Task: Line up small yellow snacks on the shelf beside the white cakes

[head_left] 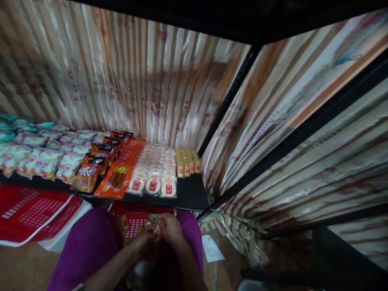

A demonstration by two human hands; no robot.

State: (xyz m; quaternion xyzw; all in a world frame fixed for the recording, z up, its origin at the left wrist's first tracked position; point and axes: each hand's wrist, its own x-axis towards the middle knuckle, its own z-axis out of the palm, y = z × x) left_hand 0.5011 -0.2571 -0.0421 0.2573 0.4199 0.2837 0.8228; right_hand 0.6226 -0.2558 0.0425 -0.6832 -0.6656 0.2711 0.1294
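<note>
Left grip meets right grip low (both curled).

curtain: showing cream and brown stripes with faint red print
shelf: showing black
basket: showing red in an open grid
packets: glinting gold and red
trousers: showing purple
flat pack: showing orange
cakes: showing white under red labels
small packs: showing yellow with red labels
bag: showing red with white grid print

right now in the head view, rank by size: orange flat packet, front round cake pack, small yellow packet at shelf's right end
1. orange flat packet
2. round cake pack
3. small yellow packet, farther back, so this gap is unsure
</note>
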